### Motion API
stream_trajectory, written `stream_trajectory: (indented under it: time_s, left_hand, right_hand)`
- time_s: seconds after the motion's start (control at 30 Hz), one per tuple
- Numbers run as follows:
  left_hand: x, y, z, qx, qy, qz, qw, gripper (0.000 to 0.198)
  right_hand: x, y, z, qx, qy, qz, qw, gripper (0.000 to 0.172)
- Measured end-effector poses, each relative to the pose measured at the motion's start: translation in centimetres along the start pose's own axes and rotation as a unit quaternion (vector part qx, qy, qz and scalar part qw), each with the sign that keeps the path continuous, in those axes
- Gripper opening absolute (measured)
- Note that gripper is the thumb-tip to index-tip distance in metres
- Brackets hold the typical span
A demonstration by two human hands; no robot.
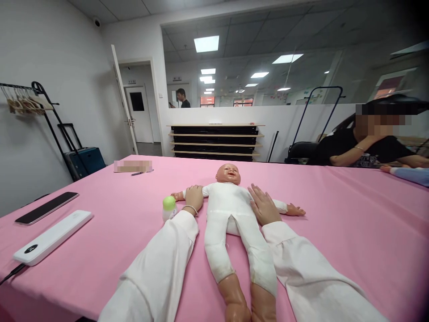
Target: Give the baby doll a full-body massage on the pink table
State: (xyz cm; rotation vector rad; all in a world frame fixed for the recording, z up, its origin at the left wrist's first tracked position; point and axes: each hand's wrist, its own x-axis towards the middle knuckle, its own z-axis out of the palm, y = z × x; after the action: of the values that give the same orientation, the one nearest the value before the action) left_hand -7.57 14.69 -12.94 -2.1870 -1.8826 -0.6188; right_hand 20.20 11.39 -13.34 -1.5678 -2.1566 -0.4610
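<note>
A baby doll (224,205) with a white cloth body lies on its back, its head at the far end and both arms spread out. My left hand (194,198) is closed over the doll's arm on the left, its fingertips partly hidden. My right hand (264,205) lies flat, fingers stretched, against the doll's side and upper arm on the right. Just left of my left wrist stands a small white bottle with a green cap (169,206), partly covered by my sleeve.
A pink cloth (134,232) covers the table. On the left lie a white power bank (53,237) with a cable, a phone (47,208) and a pen (142,172). A seated person (355,143) is at the far right, near another doll's blue-clothed arm (410,175).
</note>
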Motion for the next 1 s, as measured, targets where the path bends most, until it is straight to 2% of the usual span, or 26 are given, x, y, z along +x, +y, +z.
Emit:
stream_trajectory:
  time_s: [0.07,0.1,0.27,0.43,0.6,0.7,0.8,0.9,1.0]
  left_hand:
    - [-0.1,0.1,-0.1,0.0,-0.002,-0.002,1.0,0.025]
    - [-0.2,0.1,-0.2,0.0,-0.003,-0.004,1.0,0.026]
    - [-0.3,0.1,-0.1,-0.008,-0.006,0.0,1.0,0.025]
    - [-0.2,0.0,0.1,-0.011,-0.001,0.007,1.0,0.023]
    - [-0.3,0.0,0.2,-0.014,0.007,0.009,1.0,0.022]
    - [-0.4,0.0,0.3,-0.019,0.011,0.008,1.0,0.023]
    - [-0.4,0.0,0.2,-0.025,0.012,0.007,1.0,0.026]
    - [-0.5,0.1,0.1,-0.027,0.01,0.006,1.0,0.026]
    - [-0.6,0.1,0.1,-0.025,0.007,0.006,1.0,0.025]
  right_hand:
    - [0.1,0.0,0.0,0.011,-0.082,0.011,0.996,0.049]
    - [0.1,0.0,-0.1,0.012,-0.103,0.017,0.994,0.048]
    - [-0.3,0.1,-0.1,-0.022,-0.107,0.074,0.991,0.044]
    - [-0.9,0.6,0.1,-0.072,-0.061,0.184,0.978,0.041]
    - [-1.3,1.4,0.3,-0.114,0.014,0.322,0.94,0.044]
    - [-1.3,1.7,0.0,-0.133,0.059,0.36,0.921,0.05]
    - [-1.1,1.5,-0.7,-0.14,0.091,0.327,0.93,0.054]
    - [-1.0,0.6,-1.4,-0.09,0.135,0.242,0.957,0.052]
    - [-0.8,-0.5,-1.6,-0.011,0.104,0.154,0.983,0.053]
